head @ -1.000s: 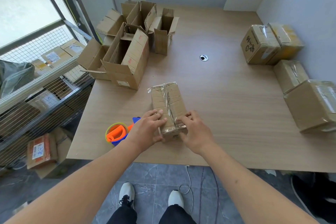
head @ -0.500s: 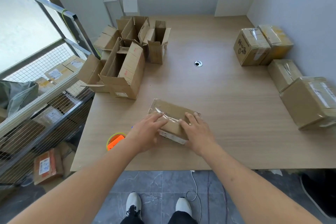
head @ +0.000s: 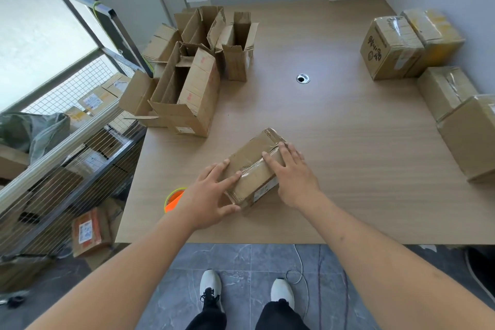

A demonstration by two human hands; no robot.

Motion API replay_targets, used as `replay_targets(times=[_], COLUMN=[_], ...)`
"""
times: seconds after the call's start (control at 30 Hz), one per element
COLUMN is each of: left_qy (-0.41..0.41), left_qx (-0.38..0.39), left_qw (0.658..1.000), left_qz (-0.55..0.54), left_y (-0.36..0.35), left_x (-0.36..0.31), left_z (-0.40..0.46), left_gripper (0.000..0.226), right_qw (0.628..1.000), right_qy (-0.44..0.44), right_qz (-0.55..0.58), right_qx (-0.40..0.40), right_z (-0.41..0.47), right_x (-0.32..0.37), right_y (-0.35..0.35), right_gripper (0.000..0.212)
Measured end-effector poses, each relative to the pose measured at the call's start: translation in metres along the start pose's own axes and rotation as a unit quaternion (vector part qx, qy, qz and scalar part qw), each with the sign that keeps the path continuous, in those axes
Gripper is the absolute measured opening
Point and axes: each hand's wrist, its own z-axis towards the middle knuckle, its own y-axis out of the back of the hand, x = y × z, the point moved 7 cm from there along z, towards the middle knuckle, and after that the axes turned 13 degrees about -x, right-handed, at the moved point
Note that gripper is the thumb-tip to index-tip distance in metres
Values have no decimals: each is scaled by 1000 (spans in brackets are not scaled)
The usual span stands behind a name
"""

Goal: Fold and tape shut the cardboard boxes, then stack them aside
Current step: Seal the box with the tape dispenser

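Head view: small taped brown cardboard box (head: 254, 169), upright a second ago, is now being pressed flat and skewed on wooden bench (head: 348, 169). Left hand (head: 207, 195) and right hand (head: 293, 173), fingers straight, are being laid on tape seam. Sealing judged nearly done; stacking beside taped boxes (head: 393, 48) is pending.

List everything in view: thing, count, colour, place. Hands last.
taped box: one, brown, table's near middle, under both hands
open boxes: several, brown, table's far left
sealed boxes: five, brown, along right wall
tape dispenser: one, orange, table's near left edge
table: one, light wood
cable hole: one, silver, table's middle
wire rack: one, grey, left, holding parcels
left hand: flat on box's near end
right hand: flat on box top
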Motion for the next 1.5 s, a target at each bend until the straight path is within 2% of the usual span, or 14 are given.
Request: replay_targets(times=[0.07,0.17,0.23,0.33,0.47,0.63,0.73,0.87,0.93,1.07,1.2,1.4,1.5], left_qy=[7,8,10,21,46,47,46,51,50,53,50,36,28], left_qx=[-20,-43,-51,-66,-55,-59,-66,-65,-67,-82,-77,-88,-96], left_qw=[1000,999,998,997,997,997,997,997,996,995,996,995,995], left_qz=[21,32,21,17,10,14,13,10,13,6,-7,-16,-9], left_y=[0,-1,-2,-2,-5,-5,-4,0,0,0,1,0,-2], left_x=[-1,-3,-3,-6,-12,-13,-13,-14,-17,-24,-21,-16,-17], left_z=[0,-2,-3,-3,-6,-3,-4,-2,-2,-1,3,1,-1], left_gripper=[82,81,80,79,78,78,76,76,76,74,73,67,67], right_qw=[1000,997,987,972,978,977,981,979,977,983,981,947,944], right_qy=[5,16,77,135,127,133,140,163,158,141,156,243,244], right_qz=[13,80,137,183,140,132,112,116,141,118,94,50,28], right_qx=[24,-3,-42,-53,-92,-107,-78,30,34,-24,-71,-206,-220], right_z=[2,-3,-13,-23,-20,-16,-12,-12,-12,-12,-14,-33,-42], right_x=[2,8,21,37,44,48,50,43,40,44,46,42,42], right_y=[-3,2,5,2,4,7,9,6,9,11,5,-8,-21], right_gripper=[87,78,73,68,54,49,48,71,69,53,47,42,43])
